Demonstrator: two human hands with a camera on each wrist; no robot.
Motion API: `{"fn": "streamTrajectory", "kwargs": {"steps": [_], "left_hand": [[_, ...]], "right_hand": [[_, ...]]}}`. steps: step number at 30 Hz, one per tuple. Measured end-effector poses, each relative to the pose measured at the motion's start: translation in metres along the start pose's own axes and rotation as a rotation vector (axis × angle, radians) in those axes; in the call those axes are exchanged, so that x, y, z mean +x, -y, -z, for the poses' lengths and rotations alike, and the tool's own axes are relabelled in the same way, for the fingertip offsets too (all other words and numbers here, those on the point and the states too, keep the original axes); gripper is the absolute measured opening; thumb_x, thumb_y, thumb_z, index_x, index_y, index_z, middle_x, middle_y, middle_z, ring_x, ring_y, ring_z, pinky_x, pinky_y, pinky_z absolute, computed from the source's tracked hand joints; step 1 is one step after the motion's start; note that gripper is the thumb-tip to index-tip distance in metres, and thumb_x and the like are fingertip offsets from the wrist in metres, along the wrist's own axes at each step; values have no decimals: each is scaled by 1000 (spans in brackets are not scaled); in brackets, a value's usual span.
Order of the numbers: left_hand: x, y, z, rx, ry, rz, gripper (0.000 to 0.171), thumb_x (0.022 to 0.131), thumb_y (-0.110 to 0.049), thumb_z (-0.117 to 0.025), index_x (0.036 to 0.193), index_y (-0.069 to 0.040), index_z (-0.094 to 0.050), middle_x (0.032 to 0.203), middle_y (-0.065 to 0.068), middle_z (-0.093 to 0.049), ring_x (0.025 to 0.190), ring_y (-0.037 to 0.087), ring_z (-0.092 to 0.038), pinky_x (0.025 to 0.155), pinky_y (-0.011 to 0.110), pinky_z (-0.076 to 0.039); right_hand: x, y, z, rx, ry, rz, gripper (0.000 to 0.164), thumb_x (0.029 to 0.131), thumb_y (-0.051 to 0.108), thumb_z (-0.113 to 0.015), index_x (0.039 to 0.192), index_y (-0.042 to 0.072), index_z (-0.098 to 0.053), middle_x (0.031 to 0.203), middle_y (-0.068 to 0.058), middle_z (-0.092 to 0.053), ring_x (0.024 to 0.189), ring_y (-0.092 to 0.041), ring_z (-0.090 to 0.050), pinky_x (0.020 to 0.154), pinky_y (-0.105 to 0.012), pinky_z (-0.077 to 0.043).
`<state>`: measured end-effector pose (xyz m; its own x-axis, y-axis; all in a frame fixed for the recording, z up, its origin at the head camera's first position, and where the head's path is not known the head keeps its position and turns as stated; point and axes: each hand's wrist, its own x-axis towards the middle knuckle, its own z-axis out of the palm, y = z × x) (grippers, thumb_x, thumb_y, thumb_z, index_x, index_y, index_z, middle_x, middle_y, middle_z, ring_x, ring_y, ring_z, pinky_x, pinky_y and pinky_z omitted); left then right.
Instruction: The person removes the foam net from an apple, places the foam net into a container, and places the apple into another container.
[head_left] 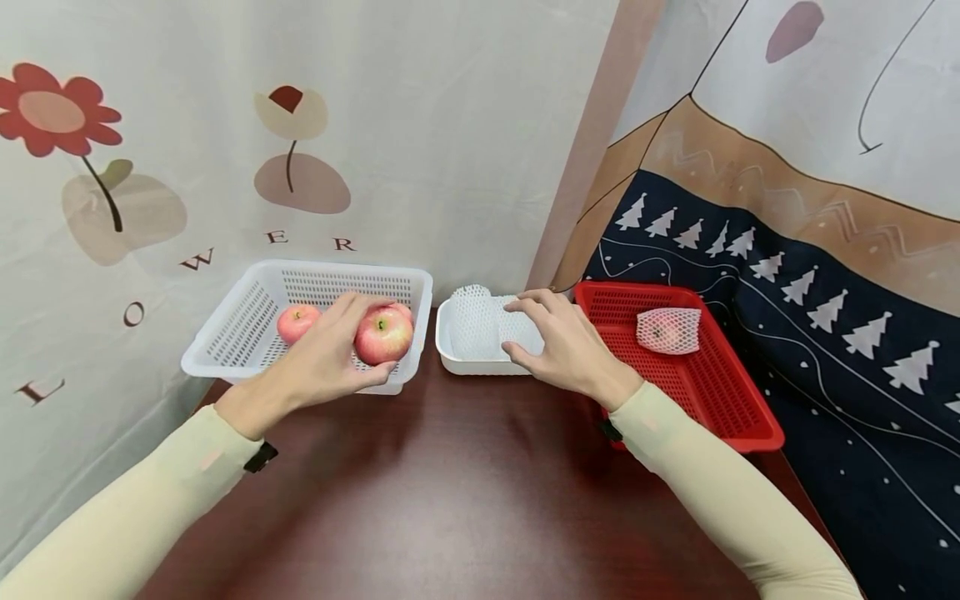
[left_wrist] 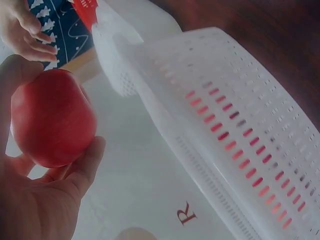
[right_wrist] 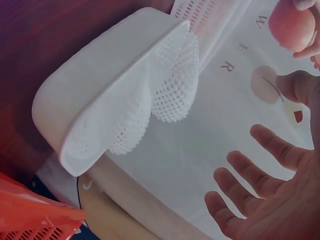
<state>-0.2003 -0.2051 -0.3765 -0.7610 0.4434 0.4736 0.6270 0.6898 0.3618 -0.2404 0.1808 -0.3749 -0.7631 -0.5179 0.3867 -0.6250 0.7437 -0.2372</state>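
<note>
My left hand (head_left: 326, 350) grips a red apple (head_left: 384, 335) between thumb and fingers, over the right side of the white basket (head_left: 217, 350). Another apple (head_left: 297, 322) lies inside that basket, partly behind the hand. My right hand (head_left: 564, 343) hovers at the right side of a small white tub (head_left: 480, 367), its fingers spread and nothing in them. White foam net sleeves (right_wrist: 175, 85) stick up out of the tub; in the right wrist view the open fingers point toward them.
To the right stands a red basket (head_left: 738, 400) holding one apple in a foam net (head_left: 669, 331). A printed curtain (head_left: 465, 150) hangs right behind the containers. All of them stand on a dark brown table (head_left: 465, 500).
</note>
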Motion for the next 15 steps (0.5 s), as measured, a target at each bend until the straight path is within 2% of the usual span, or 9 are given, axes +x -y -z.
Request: {"fn": "streamTrajectory", "kwargs": {"steps": [5,10,15], "left_hand": [[3,9,4,20,0,55,77,86,-21,-97,153,-7,-61,139,13,-68,130,29,-64,107,49,-56],[5,17,12,25,5,89,76,86,-21,-98,151,-6,-62,140,15,-69,132,32,-65,106,54,-58],[11,25,22,31,43,139,77,86,-23,-99,150,-6,-61,142,17,-68,132,36,-65,108,60,-58]], "right_hand": [[-4,5,-1,6,-1,44,55,104,42,-83,152,18,-73,161,-13,-68,146,-39,-66,118,-66,-57],[-7,13,0,20,-13,95,55,103,41,-84,152,18,-73,162,-13,-68,145,-39,-67,116,-66,-57],[-6,21,1,8,-33,167,55,102,39,-86,150,17,-74,161,-14,-68,150,-38,-65,121,-64,-56]]}}
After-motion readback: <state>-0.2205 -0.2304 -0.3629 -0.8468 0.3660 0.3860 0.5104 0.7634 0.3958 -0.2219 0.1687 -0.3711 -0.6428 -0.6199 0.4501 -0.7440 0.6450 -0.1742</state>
